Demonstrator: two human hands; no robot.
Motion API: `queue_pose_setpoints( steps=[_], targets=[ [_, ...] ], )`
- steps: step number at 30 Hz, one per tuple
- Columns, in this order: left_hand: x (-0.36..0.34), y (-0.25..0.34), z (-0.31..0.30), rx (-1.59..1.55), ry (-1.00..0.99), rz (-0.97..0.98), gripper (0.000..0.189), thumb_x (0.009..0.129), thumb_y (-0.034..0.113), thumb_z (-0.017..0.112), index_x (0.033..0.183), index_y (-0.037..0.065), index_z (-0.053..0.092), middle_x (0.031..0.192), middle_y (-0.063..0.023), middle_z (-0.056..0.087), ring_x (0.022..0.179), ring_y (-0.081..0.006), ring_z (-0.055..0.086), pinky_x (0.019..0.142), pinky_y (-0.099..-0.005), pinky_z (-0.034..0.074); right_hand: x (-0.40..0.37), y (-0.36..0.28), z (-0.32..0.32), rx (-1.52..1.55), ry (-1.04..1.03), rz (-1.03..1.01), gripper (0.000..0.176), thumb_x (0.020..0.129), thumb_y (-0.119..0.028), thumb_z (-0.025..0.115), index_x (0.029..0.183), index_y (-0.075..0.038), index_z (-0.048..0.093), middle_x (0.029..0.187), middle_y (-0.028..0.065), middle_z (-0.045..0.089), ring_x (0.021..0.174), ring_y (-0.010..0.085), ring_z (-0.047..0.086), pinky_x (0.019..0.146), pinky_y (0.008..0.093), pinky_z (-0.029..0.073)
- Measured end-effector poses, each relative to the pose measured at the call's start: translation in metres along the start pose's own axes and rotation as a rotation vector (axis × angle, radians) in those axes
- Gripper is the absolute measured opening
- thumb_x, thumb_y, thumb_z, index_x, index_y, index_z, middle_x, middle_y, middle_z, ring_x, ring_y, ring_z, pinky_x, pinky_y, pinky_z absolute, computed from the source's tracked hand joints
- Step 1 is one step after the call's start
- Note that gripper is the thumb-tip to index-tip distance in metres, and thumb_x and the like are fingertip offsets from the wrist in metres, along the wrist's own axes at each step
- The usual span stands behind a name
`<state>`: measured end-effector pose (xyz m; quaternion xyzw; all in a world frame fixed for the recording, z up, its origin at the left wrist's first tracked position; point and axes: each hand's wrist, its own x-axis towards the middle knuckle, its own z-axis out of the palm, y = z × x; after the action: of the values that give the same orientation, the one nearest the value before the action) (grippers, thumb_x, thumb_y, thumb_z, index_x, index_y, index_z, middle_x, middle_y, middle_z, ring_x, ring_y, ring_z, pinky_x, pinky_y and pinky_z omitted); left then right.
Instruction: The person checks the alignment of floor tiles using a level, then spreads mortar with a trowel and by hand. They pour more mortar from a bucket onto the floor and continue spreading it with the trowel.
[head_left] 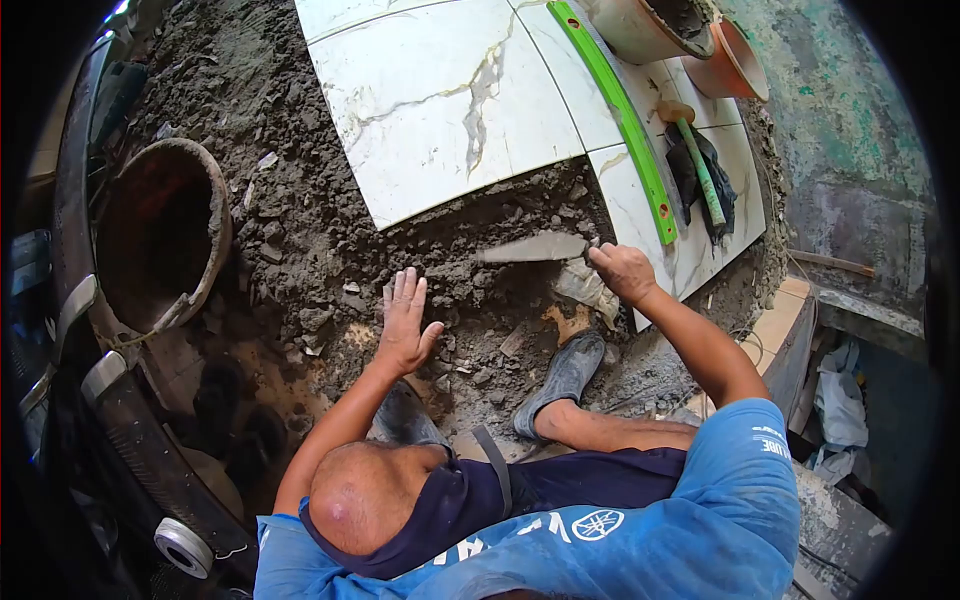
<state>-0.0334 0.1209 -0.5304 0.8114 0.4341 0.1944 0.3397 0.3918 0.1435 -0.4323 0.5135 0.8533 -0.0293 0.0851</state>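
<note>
My right hand (622, 272) is wrapped round the handle of a trowel (535, 248), whose blade points left over the loose grey mortar (450, 260). My left hand (403, 325) is empty, fingers stretched out, just above the rubble in front of my knee. Marble-patterned white tiles (440, 110) lie beyond the trowel, with more tiles to its right. A crumpled pale bag or cloth (588, 290) lies under my right hand.
A green level (625, 125) rests on the tiles beside a green-handled mallet (700, 170) and a black bag (685, 175). Mortar buckets (655, 25) stand at the back right, with an orange bucket (728, 65). A large bucket (215, 230) tilts at left.
</note>
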Motion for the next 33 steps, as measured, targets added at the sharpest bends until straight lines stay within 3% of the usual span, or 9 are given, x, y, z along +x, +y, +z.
queue_pose_setpoints(
  steps=[5,10,13,17,19,22,23,27,33],
  targets=[
    [-0.001,0.003,-0.004,0.009,-0.033,-0.037,0.074,0.094,0.037,0.055,0.149,-0.002,0.025,0.157,-0.0228,0.019,0.147,-0.0387,0.015,0.118,-0.0517,0.008,0.015,-0.048,-0.008,0.368,-0.014,0.267,0.017,0.088,-0.023,0.061,0.095,-0.01,0.052,0.078,0.0153,0.058,0.072,0.039,0.062,0.063,0.0486,0.05],
    [-0.006,-0.024,-0.02,0.02,0.232,-0.18,0.067,0.096,0.032,0.053,0.148,-0.002,0.029,0.156,-0.0232,0.024,0.145,-0.039,0.019,0.118,-0.0502,0.011,0.031,-0.139,-0.03,0.857,-0.308,0.427,0.042,0.092,-0.044,0.058,0.105,-0.004,0.056,0.084,0.029,0.064,0.084,0.0485,0.061,0.071,0.0548,0.047],
    [0.007,-0.043,-0.044,-0.058,0.372,-0.322,0.062,0.1,0.035,0.044,0.147,-0.003,0.029,0.155,-0.0233,0.026,0.145,-0.0378,0.021,0.118,-0.0485,0.012,0.044,-0.173,-0.04,0.688,-0.387,0.383,0.044,0.092,-0.033,0.058,0.12,0.0,0.048,0.098,0.0278,0.061,0.092,0.0462,0.06,0.08,0.0501,0.048],
    [0.037,-0.078,-0.074,-0.286,0.554,-0.361,0.059,0.103,0.037,0.039,0.142,-0.006,0.039,0.149,-0.025,0.036,0.142,-0.0369,0.029,0.117,-0.041,0.02,0.066,-0.231,-0.04,0.924,-0.221,0.265,0.038,0.089,-0.02,0.059,0.114,0.001,0.04,0.101,0.0273,0.056,0.094,0.0463,0.057,0.08,0.0523,0.046],
    [0.054,-0.093,-0.088,-0.422,0.63,-0.395,0.058,0.103,0.036,0.039,0.141,-0.007,0.039,0.148,-0.0245,0.037,0.141,-0.0358,0.031,0.116,-0.0401,0.021,0.104,-0.262,-0.056,1.249,-0.397,0.529,0.042,0.089,-0.023,0.064,0.112,0.002,0.039,0.095,0.0296,0.061,0.088,0.0473,0.062,0.076,0.0519,0.048],
    [0.07,-0.107,-0.111,-0.523,0.725,-0.427,0.056,0.103,0.034,0.039,0.14,-0.007,0.041,0.147,-0.0238,0.04,0.139,-0.0342,0.034,0.115,-0.0389,0.024,0.161,-0.303,-0.047,1.306,-0.128,0.586,0.043,0.088,-0.022,0.063,0.114,0.002,0.037,0.093,0.0318,0.061,0.087,0.0505,0.06,0.075,0.0539,0.047],
    [0.071,-0.11,-0.115,-0.54,0.743,-0.431,0.055,0.103,0.034,0.039,0.14,-0.008,0.041,0.146,-0.0235,0.041,0.139,-0.0337,0.035,0.115,-0.0385,0.024,0.182,-0.31,-0.049,1.203,-0.034,0.573,0.045,0.089,-0.019,0.063,0.12,0.002,0.037,0.091,0.0258,0.061,0.079,0.0393,0.065,0.071,0.0465,0.05],
    [0.049,-0.111,-0.121,-0.55,0.811,-0.446,0.053,0.103,0.031,0.04,0.139,-0.008,0.043,0.144,-0.0225,0.044,0.136,-0.0315,0.039,0.113,-0.0368,0.027,0.271,-0.326,-0.057,1.188,0.131,0.652,0.042,0.089,-0.021,0.061,0.115,0.002,0.037,0.097,0.0312,0.06,0.09,0.0492,0.06,0.08,0.0522,0.047],
    [0.01,-0.111,-0.103,-0.505,0.869,-0.46,0.049,0.104,0.027,0.04,0.137,-0.009,0.045,0.141,-0.0213,0.049,0.133,-0.0288,0.045,0.111,-0.0351,0.032,0.34,-0.32,-0.056,1.029,0.129,0.679,0.041,0.089,-0.018,0.059,0.116,0.004,0.037,0.104,0.0299,0.06,0.097,0.0466,0.06,0.086,0.0524,0.047]
  ],
)
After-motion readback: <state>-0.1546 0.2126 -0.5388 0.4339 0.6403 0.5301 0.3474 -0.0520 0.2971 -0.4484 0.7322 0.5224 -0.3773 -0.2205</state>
